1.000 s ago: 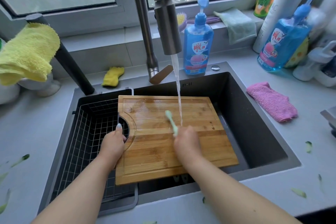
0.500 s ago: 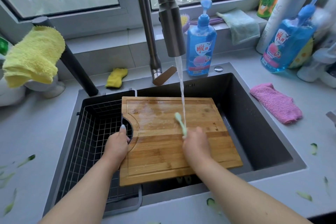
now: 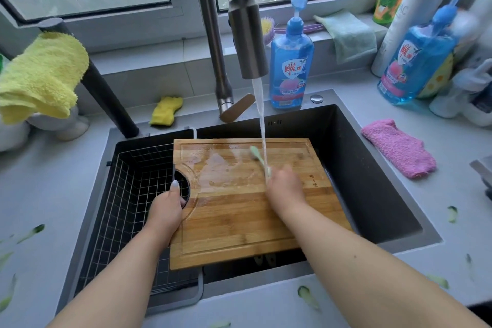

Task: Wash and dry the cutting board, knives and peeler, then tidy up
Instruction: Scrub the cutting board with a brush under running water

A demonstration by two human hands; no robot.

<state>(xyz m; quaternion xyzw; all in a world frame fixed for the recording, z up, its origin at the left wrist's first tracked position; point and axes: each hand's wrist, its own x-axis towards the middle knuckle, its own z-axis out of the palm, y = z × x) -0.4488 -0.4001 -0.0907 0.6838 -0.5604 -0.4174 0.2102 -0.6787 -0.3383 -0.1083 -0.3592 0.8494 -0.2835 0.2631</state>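
cutting board (image 3: pixel 239 210) laid over dark sink (image 3: pixel 372 181) | edge gripped by left hand (image 3: pixel 166 208) | green brush (image 3: pixel 259 160) clasped in right hand (image 3: pixel 285 189) | grey counter (image 3: pixel 40 181) strewn with peel scraps (image 3: pixel 306 295)

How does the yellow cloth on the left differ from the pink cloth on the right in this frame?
The yellow cloth hangs draped over a dark slanted bar, off the counter; the pink cloth lies flat on the grey counter right of the sink. The yellow cloth looks bulkier and bunched, though it is nearer the camera; the pink cloth is folded into a neat oblong. Both are fluffy terry-like cloths, untouched by either hand.
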